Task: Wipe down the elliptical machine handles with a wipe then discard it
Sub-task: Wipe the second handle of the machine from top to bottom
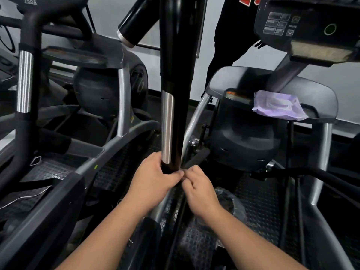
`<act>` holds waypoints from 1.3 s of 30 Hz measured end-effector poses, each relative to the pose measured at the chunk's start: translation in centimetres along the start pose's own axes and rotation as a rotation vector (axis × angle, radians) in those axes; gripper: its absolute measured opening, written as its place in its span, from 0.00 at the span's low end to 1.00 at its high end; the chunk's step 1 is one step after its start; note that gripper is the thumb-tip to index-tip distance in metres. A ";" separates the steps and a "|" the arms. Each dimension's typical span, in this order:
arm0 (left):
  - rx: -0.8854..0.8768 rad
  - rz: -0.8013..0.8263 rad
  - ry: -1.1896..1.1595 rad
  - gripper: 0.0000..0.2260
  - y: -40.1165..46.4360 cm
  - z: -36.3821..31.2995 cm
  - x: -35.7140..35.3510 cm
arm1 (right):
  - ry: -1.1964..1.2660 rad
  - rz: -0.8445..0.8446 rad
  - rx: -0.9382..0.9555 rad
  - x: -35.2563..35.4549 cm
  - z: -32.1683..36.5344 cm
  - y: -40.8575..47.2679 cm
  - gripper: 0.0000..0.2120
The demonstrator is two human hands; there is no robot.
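Below the handle (176, 78), both hands grip it (left hand (153, 178), right hand (196, 184)).

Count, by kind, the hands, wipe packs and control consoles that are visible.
Hands: 2, left hand and right hand
Wipe packs: 1, purple pack
Consoles: 1, console
Total: 4

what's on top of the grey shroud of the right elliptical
A purple wipe packet lies on the grey shroud, overhanging its front edge, beside an orange label. Whatever lies beneath the packet is covered.
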State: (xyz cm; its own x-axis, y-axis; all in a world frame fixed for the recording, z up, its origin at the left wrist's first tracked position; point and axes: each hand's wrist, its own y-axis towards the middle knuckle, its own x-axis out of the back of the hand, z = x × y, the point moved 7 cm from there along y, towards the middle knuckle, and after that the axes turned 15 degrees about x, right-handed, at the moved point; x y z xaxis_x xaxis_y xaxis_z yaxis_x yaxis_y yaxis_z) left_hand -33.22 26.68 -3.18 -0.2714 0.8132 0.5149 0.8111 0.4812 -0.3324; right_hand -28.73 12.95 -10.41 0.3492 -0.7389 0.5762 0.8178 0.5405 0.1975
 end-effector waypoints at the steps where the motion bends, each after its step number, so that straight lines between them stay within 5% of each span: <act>1: -0.008 -0.003 0.005 0.10 0.0 -0.1 0.0 | -0.014 -0.021 -0.044 0.2 -1.3 0.5 0.10; 4: -0.027 -0.020 0.029 0.11 -0.1 -0.5 0.1 | -0.018 -0.073 -0.237 0.9 -4.1 2.1 0.08; 9: -0.018 -0.015 0.039 0.11 0.1 -0.6 0.1 | -0.010 0.060 -0.152 -0.2 -2.8 3.5 0.07; 13: -0.021 -0.008 0.051 0.10 0.2 -0.7 0.1 | -0.059 -0.025 -0.340 1.6 -6.1 4.4 0.11; 17: -0.023 -0.021 0.057 0.11 0.3 -1.0 0.2 | -0.065 0.021 -0.169 0.3 -4.1 3.7 0.10; 22: -0.027 -0.015 0.057 0.10 0.3 -1.3 0.2 | -0.029 -0.160 -0.399 1.7 -7.1 2.9 0.06; 27: -0.020 -0.033 0.057 0.10 0.3 -1.5 0.1 | 0.091 -0.237 -0.435 -0.1 -5.5 0.3 0.06; 30: -0.010 -0.025 0.048 0.10 0.3 -1.5 0.1 | 0.301 -0.389 -0.576 -0.7 -7.3 0.2 0.08; 33: -0.008 -0.024 0.052 0.10 0.2 -1.5 0.1 | 0.762 -0.573 -0.704 -2.5 -8.4 0.0 0.11; 36: -0.011 -0.031 0.051 0.10 0.2 -1.6 0.1 | 1.148 -0.433 -0.675 -5.4 -5.5 -0.9 0.11; 39: -0.010 -0.025 0.055 0.10 0.2 -1.6 0.2 | 1.239 -0.377 -0.687 -6.4 -5.0 -0.9 0.13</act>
State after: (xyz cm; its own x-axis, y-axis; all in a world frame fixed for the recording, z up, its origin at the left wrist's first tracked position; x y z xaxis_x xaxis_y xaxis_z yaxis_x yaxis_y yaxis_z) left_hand -32.25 26.38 -1.88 -0.2631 0.7814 0.5659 0.8094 0.4980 -0.3112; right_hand -29.36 15.16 -18.23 -0.0588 -0.8470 -0.5283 0.8760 0.2099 -0.4342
